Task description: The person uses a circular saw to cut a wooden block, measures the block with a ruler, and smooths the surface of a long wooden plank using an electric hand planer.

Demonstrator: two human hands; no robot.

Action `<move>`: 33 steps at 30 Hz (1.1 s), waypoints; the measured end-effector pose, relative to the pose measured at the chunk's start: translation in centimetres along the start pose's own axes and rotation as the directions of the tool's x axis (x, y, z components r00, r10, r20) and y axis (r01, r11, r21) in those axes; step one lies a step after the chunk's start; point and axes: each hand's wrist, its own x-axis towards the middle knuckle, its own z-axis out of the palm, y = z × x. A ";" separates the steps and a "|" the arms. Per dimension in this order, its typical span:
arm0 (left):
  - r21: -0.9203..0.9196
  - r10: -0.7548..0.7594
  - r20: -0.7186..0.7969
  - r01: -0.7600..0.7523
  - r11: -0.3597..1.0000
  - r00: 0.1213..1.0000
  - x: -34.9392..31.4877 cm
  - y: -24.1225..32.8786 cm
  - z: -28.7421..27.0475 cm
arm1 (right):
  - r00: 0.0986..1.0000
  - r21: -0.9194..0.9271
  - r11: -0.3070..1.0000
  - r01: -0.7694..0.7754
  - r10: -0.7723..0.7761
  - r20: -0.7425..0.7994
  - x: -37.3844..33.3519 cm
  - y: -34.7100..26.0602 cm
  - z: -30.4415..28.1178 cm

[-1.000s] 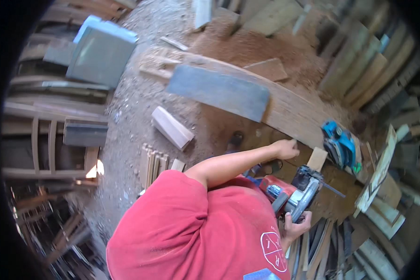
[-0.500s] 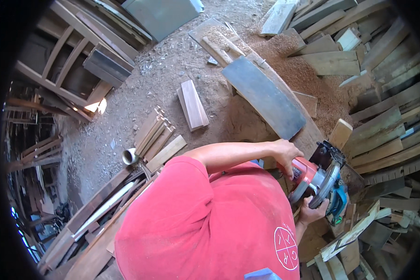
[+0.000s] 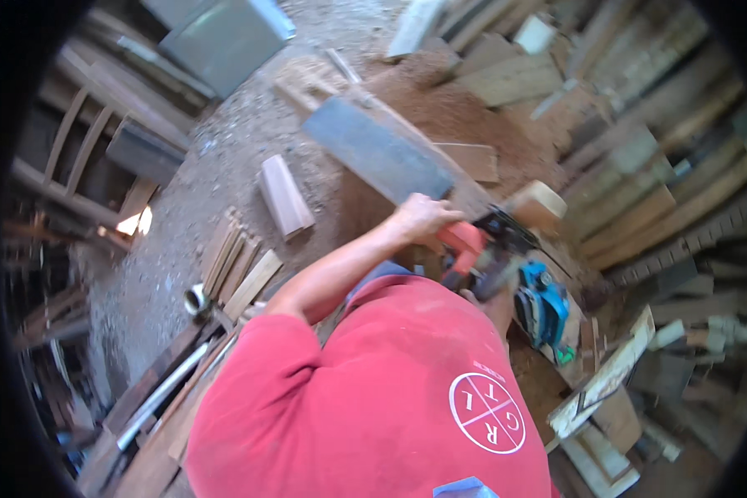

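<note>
A red and black circular saw [image 3: 463, 242] is held close in front of my body, at the right end of the work plank. My left hand [image 3: 426, 217] is closed over its red housing. My right forearm [image 3: 500, 309] reaches up beneath the saw; the fingers are hidden and smeared by motion. Just right of the saw sits a blue power tool [image 3: 543, 304], apparently a planer. Beyond my left hand, a grey, weathered board [image 3: 382, 153] lies on the sawdust-strewn plank bench [image 3: 466, 197].
Two short boards [image 3: 286, 197] lie on the dirt floor left of the bench. Nearer me are several stacked wood strips [image 3: 234, 270] and a pipe end [image 3: 196, 299]. Heaps of offcuts [image 3: 631, 191] crowd the right side. A sawdust pile [image 3: 440, 100] spreads behind the bench.
The saw and my left hand have swung left, away from the blue tool, which now shows more fully. My right hand has gone mostly out of sight behind the saw. The whole view has shifted.
</note>
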 end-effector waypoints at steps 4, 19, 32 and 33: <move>0.098 -0.122 0.082 0.114 0.989 0.989 -1.9 0.8 -1.3 | 0.822 -0.187 0.982 -0.016 0.120 0.556 4.2 -7.0 -8.9; 0.154 0.014 -0.072 -0.003 0.988 0.997 -0.4 1.3 -0.4 | 0.985 -0.148 0.984 0.099 -0.076 0.153 5.3 -5.7 -9.9; -0.823 -0.137 0.239 0.276 0.496 0.961 0.4 7.1 0.0 | 0.998 -0.154 0.986 0.064 -0.062 0.020 3.4 -4.9 -8.9; -0.862 -0.142 0.200 0.243 0.445 0.970 0.1 7.5 0.0 | 0.996 -0.159 0.984 0.083 -0.078 0.038 3.4 -5.0 -8.8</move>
